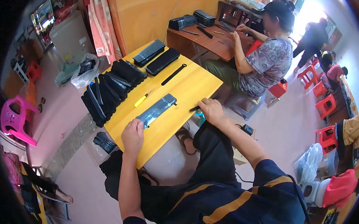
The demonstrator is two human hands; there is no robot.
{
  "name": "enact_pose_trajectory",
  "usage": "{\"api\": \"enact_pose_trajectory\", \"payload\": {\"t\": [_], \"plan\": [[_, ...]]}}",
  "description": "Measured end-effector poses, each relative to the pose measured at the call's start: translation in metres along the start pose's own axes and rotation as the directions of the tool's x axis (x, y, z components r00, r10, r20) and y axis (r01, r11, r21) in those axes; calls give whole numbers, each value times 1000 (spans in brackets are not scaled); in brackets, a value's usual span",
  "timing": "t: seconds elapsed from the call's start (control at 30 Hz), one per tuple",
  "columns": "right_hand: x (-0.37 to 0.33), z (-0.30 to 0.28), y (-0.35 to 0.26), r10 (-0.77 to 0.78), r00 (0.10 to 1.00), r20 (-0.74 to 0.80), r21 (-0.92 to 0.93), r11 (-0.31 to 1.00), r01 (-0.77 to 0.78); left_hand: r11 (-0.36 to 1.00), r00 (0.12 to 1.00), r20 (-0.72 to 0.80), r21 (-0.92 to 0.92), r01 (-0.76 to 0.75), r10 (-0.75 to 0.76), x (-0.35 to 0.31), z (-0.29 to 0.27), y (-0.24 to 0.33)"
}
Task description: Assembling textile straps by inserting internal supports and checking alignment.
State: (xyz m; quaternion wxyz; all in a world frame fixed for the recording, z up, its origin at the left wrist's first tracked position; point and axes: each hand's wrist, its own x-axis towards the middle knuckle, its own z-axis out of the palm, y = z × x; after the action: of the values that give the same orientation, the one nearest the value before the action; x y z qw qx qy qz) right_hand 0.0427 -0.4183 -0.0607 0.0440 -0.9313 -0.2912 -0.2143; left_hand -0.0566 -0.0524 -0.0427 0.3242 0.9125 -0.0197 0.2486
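Note:
A long, glossy dark-grey flat piece (158,110) lies slantwise on the yellow table, small black tabs showing at its sides. My left hand (132,136) is closed at its near end, fingertips pressed together against it. At the table's right edge, my right hand (212,110) has its fingers curled round a small black piece (194,109); most of that piece is hidden. Beside the grey piece rests a yellow-handled tool (141,100) with a thin metal tip. Farther back is a single black strap (173,75).
Bundles of black straps (112,85) line the table's left side, with two stacks (162,61) at the back. A co-worker (266,51) sits at a brown table (214,43) ahead right. A pink chair (17,115) stands left, red stools (326,106) right.

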Motion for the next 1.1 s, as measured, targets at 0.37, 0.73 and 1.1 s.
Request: {"api": "enact_pose_trajectory", "payload": {"t": [0.37,0.73,1.1], "plan": [[55,-82,-90,315,948,-30,746,639,-188,870,980,189,-492,41,61,-17,3,51],[71,-8,-116,246,887,390,892,-338,-299,662,842,480,-552,508,-246,-18,-8,32],[63,14,-68,208,887,412,906,-200,-374,748,788,570,-412,520,-234,-15,-3,16]]}}
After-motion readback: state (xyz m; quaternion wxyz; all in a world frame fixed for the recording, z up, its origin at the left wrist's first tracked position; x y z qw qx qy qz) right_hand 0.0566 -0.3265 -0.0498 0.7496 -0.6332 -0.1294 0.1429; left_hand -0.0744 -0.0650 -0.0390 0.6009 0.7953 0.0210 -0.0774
